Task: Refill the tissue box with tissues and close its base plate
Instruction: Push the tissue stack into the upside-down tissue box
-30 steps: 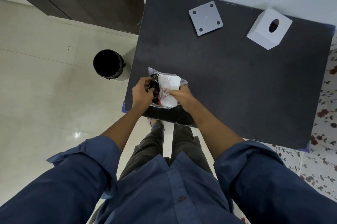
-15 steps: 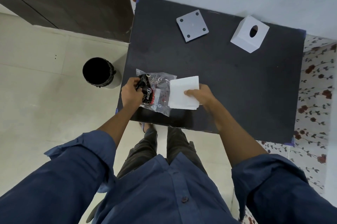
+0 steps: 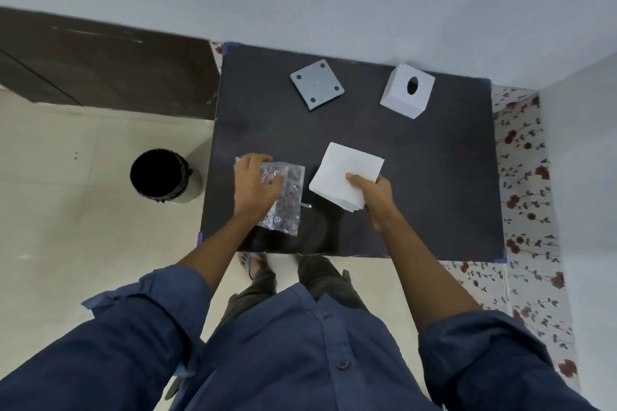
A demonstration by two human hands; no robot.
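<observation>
Plastic wrapper (image 3: 283, 198): it is carrying red and dark print under your left hand (image 3: 255, 185), but the marks are blurring and you cannot read a word.
Tissue stack (image 3: 347, 173): it is showing no print.
Tissue box (image 3: 405, 93): it is showing no lettering.
Base plate (image 3: 317, 84): it is showing no markings.

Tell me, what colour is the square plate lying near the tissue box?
The base plate is grey with four dark corner dots; head view.
</observation>
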